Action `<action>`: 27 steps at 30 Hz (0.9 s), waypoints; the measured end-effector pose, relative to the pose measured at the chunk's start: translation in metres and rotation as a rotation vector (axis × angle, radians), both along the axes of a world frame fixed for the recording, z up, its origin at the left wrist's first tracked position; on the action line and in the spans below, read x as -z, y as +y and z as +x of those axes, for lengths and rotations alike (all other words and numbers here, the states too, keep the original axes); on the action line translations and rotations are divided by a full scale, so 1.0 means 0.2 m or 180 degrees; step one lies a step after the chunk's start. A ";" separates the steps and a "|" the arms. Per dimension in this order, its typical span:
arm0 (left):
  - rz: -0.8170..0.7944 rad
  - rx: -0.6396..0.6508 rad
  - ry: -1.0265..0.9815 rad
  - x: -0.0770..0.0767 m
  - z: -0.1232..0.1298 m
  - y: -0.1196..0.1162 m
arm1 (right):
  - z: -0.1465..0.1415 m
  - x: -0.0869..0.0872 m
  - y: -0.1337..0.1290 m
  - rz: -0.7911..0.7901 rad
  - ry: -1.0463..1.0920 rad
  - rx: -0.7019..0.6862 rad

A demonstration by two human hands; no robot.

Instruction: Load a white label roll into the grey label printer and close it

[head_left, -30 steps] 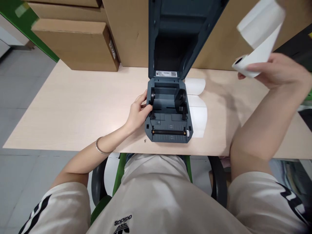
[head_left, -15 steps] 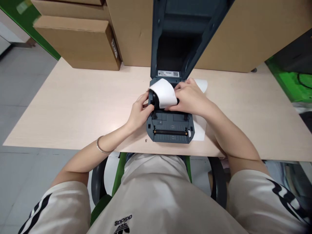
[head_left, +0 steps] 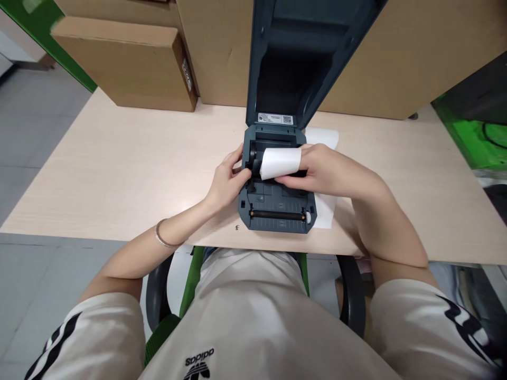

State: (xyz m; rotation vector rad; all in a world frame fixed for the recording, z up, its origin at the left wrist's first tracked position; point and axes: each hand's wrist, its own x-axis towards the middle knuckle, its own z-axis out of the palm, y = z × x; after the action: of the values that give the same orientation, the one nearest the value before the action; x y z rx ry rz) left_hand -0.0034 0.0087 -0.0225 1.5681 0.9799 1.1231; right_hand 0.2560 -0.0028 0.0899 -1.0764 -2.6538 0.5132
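1. Brown cartons [head_left: 114, 63] line the far side of the desk [head_left: 99, 169] in my head view.
2. My left grip [head_left: 225, 182] clasps the open printer [head_left: 273, 203] by its left wall; my right grip [head_left: 325, 169] pinches a white paper roll [head_left: 281, 162] in or over its well.
3. I'd brace firmly, keeping the roll square.
4. Its long axis runs left-right, left end slightly nearer.
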 end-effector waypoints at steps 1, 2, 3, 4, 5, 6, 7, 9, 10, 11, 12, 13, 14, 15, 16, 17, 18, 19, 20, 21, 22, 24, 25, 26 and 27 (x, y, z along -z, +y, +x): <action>-0.0024 0.0002 -0.0040 0.00 0.00 0.00 | 0.00 -0.01 -0.03 0.0027 -0.0006 -0.0020; -0.0046 0.0001 -0.0074 0.00 0.00 0.00 | 0.00 -0.02 -0.07 0.0112 0.0023 -0.0066; -0.0058 -0.0002 -0.0096 0.01 0.00 0.00 | 0.01 -0.02 -0.10 0.0239 0.0075 -0.0150; -0.0060 -0.0004 -0.0103 0.01 0.00 0.01 | 0.01 -0.02 -0.14 0.0385 0.0137 -0.0242; -0.0051 -0.0010 -0.0101 0.01 0.00 0.01 | 0.02 -0.02 -0.17 0.0507 0.0181 -0.0338; -0.0042 -0.0009 -0.0084 0.01 0.00 0.01 | 0.03 -0.02 -0.20 0.0597 0.0208 -0.0441; -0.0041 0.0000 -0.0059 0.00 0.00 0.01 | 0.04 -0.02 -0.23 0.0619 0.0186 -0.0546; -0.0051 0.0016 -0.0007 0.00 0.00 0.00 | 0.06 -0.03 -0.30 0.0455 0.0016 -0.0739; -0.0059 0.0020 0.0018 0.00 0.00 0.00 | 0.06 -0.04 -0.33 0.0317 -0.0091 -0.0822; -0.0063 0.0018 0.0043 0.00 0.00 0.00 | 0.06 -0.06 -0.36 0.0186 -0.0195 -0.0872; -0.0067 0.0005 0.0063 0.00 0.00 0.00 | 0.05 -0.08 -0.38 0.0102 -0.0258 -0.0888; -0.0078 -0.0012 0.0079 0.00 0.00 0.00 | 0.04 -0.09 -0.40 0.0063 -0.0290 -0.0883; -0.0099 -0.0023 0.0090 0.00 0.00 0.01 | 0.03 -0.11 -0.42 0.0077 -0.0275 -0.0875; -0.0129 -0.0027 0.0095 0.01 0.00 0.01 | 0.02 -0.12 -0.43 0.0108 -0.0249 -0.0872; -0.0165 -0.0030 0.0091 0.01 0.00 0.01 | 0.01 -0.13 -0.43 0.0134 -0.0226 -0.0874; -0.0207 -0.0035 0.0077 0.02 0.00 0.01 | 0.01 -0.13 -0.43 0.0137 -0.0224 -0.0890; -0.0247 -0.0046 0.0053 0.02 0.00 0.02 | 0.00 -0.13 -0.43 0.0126 -0.0231 -0.0898; -0.0282 -0.0058 0.0028 0.02 0.00 0.02 | 0.00 -0.13 -0.43 0.0106 -0.0243 -0.0898; -0.0309 -0.0072 0.0005 0.02 0.00 0.02 | 0.00 -0.13 -0.42 0.0099 -0.0234 -0.0893; -0.0333 -0.0080 -0.0011 0.02 0.01 0.02 | 0.00 -0.13 -0.42 0.0093 -0.0234 -0.0892; -0.0358 -0.0079 -0.0016 0.02 0.01 0.01 | 0.00 -0.12 -0.42 0.0107 -0.0221 -0.0894; -0.0409 -0.0068 -0.0003 0.01 0.01 0.01 | 0.00 -0.12 -0.42 0.0181 -0.0217 -0.0877; -0.0432 -0.0065 0.0005 0.00 0.01 0.01 | 0.00 -0.11 -0.42 0.0218 -0.0240 -0.0860; -0.0452 -0.0060 0.0011 0.00 0.01 0.00 | -0.01 -0.11 -0.42 0.0249 -0.0269 -0.0835; -0.0462 -0.0056 0.0013 0.00 0.02 0.00 | -0.01 -0.11 -0.42 0.0269 -0.0295 -0.0815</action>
State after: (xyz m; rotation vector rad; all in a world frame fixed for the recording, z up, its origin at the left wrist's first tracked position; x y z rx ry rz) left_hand -0.0003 0.0088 -0.0215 1.4483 1.0559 1.0375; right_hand 0.2545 -0.0873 0.1112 -0.7581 -2.8849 0.4013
